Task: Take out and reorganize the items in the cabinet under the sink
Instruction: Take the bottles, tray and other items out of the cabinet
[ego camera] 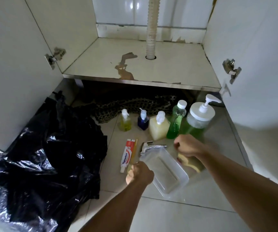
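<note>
- The left hand (139, 173) has its fingers curled tight, apparently gripping the near-left corner of a clear rectangular plastic container (166, 171), which sits tilted just above the pale tiled floor (193, 218).
- The right hand (187, 145) is a loose fist over a yellow sponge (191, 162); whether it grips anything cannot be told, as motion blur hides the fingertips.
- Just beyond the container lies a chrome spray nozzle (149, 146). To its left lie a red-and-white toothpaste tube (126, 155) and, touching it, a yellow toothbrush (134, 151).
- Farther out stands a row: a small yellow pump bottle (125, 122), a dark blue pump bottle (142, 120), a pale yellow pump bottle (159, 127), a tall green bottle with a white cap (176, 120), and a large green pump jar (197, 119).
- A crumpled black plastic bag (48, 148) lies at left.
- Beyond, the white cabinet shelf (168, 67) stands bare around its ribbed drain pipe (151, 27).
- The emptying looks done; sorting appears underway. The next move likely calls for gathering small loose items into the container.
</note>
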Motion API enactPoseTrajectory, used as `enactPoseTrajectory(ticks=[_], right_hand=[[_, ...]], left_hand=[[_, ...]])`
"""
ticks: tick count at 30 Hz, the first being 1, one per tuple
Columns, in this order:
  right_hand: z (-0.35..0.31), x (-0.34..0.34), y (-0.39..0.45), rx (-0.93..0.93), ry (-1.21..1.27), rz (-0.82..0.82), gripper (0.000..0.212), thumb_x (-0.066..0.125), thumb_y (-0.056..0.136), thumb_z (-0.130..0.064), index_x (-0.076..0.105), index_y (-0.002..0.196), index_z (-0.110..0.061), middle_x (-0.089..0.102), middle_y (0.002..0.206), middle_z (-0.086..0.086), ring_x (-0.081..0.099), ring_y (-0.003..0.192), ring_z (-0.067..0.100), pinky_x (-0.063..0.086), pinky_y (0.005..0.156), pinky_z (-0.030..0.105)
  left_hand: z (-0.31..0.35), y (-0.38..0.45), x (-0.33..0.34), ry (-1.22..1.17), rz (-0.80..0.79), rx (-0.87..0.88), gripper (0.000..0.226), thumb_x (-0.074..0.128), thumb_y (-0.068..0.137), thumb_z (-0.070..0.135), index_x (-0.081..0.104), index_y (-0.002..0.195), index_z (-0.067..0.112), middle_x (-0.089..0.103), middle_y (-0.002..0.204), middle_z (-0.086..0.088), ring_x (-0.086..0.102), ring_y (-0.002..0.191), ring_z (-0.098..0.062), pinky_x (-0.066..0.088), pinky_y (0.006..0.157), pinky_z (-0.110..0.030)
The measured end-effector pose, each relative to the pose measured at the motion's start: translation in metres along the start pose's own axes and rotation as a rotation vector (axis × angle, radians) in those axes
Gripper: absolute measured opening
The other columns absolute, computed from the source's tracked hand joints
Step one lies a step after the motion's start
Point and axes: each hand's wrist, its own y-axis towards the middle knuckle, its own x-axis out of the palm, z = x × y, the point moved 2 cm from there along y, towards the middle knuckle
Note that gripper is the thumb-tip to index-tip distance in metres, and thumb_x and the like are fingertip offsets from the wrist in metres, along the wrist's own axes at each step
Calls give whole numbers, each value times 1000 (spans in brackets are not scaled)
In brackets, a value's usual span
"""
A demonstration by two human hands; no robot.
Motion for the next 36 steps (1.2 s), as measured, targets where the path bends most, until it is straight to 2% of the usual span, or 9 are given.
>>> enactPoseTrajectory(ticks=[6,8,12,14,17,19,26,31,36], right_hand=[[-19,19,24,-94,-67,54,24,46,77,0,63,81,-16,68,84,9,66,83,29,55,73,36],[-21,27,33,-107,-90,76,22,46,83,-5,64,89,-16,68,92,9,66,87,29,55,72,36],[-24,39,47,-119,-108,27,24,44,89,-7,64,101,-13,68,105,12,65,97,28,50,76,34],[-26,42,51,-93,-118,-9,24,42,91,-8,63,103,-11,66,108,13,63,101,29,48,78,33],[-26,50,53,-80,-146,-18,21,45,92,-20,65,98,-16,67,106,9,65,96,27,50,76,31],[-28,55,52,-76,-174,-32,22,48,92,-27,66,99,-17,68,107,7,65,96,25,46,74,26],[-32,48,37,8,-175,-191,15,51,91,-22,62,95,-12,58,88,8,62,83,24,44,65,26],[-28,35,20,264,340,-363,17,63,76,-8,55,61,-8,48,39,0,36,29,11,24,39,17],[-20,15,-7,429,746,-508,7,64,87,-6,60,82,-2,56,69,10,47,54,11,34,42,15]], left_hand=[[-6,26,17,-207,-148,-140,26,55,84,20,65,105,8,75,81,-5,72,66,-18,60,77,-34],[-6,26,17,-280,-211,-160,22,53,85,16,62,101,5,75,89,-5,70,64,-18,60,66,-29],[-10,24,10,-322,-261,-181,21,50,88,10,56,68,7,71,67,0,61,44,-11,37,36,-13],[-17,25,9,-295,-280,-187,23,50,87,11,56,65,9,65,50,3,65,46,-7,38,38,-14],[-28,26,10,-294,-337,-199,17,51,89,15,61,77,8,73,77,-2,72,75,-12,53,60,-23],[-35,28,11,-294,-294,-187,16,51,91,15,64,91,6,70,80,-3,69,71,-15,56,77,-27],[-43,27,15,-314,-204,-103,27,52,88,9,60,112,-2,73,98,-15,72,77,-25,60,66,-32],[-51,32,8,-304,-258,-76,29,51,89,7,59,115,-2,72,92,-12,63,61,-20,54,59,-25],[-57,32,5,-320,-297,-53,13,51,91,5,57,80,8,63,68,-4,62,58,-18,56,69,-29]])
